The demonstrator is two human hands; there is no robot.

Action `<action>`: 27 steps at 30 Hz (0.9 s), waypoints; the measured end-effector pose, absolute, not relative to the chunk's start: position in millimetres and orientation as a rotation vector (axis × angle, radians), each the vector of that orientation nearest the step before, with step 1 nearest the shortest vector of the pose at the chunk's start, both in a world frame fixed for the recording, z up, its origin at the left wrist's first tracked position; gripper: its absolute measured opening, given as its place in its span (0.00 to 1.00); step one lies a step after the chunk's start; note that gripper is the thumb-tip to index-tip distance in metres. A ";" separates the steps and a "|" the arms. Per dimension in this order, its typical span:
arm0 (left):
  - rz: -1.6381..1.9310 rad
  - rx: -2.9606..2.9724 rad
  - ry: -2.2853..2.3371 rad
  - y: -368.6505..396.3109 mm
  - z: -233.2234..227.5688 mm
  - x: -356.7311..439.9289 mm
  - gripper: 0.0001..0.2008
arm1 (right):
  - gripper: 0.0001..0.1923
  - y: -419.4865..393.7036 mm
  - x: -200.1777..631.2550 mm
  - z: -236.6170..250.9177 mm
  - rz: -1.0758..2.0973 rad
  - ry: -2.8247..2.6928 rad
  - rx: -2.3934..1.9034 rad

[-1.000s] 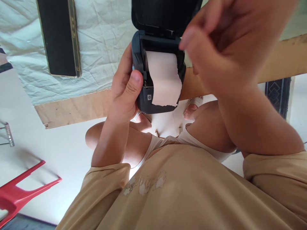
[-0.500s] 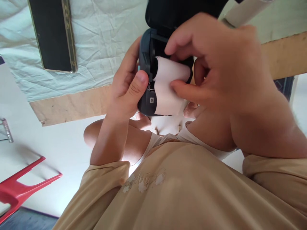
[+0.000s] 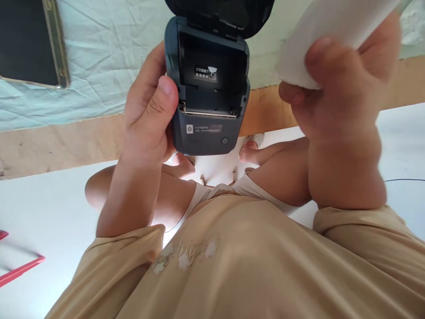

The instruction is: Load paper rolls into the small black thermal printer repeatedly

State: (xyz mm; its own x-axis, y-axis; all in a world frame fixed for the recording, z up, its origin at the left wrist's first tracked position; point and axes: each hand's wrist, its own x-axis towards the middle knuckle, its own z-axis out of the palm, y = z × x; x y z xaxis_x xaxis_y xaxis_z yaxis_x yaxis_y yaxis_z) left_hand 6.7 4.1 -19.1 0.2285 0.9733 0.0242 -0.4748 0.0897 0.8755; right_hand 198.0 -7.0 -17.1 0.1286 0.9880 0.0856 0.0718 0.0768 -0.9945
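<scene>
My left hand (image 3: 149, 106) is closed around the left side of a dark blue-grey portable label printer (image 3: 206, 139), its thumb on the edge. The printer's black lid (image 3: 222, 13) is swung up. The bare paper compartment (image 3: 212, 84) shows a small printed label inside. A power button and Bluetooth mark sit on the lower panel. To the right of the printer and apart from it, my right hand (image 3: 345, 88) grips a white paper roll (image 3: 338, 26) between thumb and fingers. Blur softens this hand, and the roll's far end runs near the top edge.
A phone (image 3: 26, 40) lies dark screen up on the pale green cloth (image 3: 99, 53) at upper left. The table's wooden edge (image 3: 93, 137) runs across below it. Part of a red plastic stool (image 3: 23, 270) shows at lower left. Crumpled clear plastic (image 3: 413, 22) lies at far right.
The paper roll has come out of the printer's compartment. My right hand has moved away to the right with white paper in its grip. My left hand still holds the printer.
</scene>
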 end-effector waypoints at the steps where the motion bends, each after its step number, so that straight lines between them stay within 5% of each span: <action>1: 1.232 0.904 0.684 3.5 -18.8 8.4 0.44 | 0.28 -7.4 198.0 -20.9 0.972 -1.208 -1.241; 11: 1.342 0.871 0.681 -14.3 -29.5 -0.7 0.40 | 0.30 -5.6 206.3 -25.0 0.480 -1.820 -1.254; 18: 1.166 1.077 0.411 16.1 -71.1 -37.2 0.24 | 0.27 -1.1 214.1 -31.8 0.477 -1.878 -1.372; 27: 1.174 1.031 0.391 24.0 -84.2 -35.4 0.25 | 0.31 -2.6 211.0 -28.6 0.530 -1.866 -1.502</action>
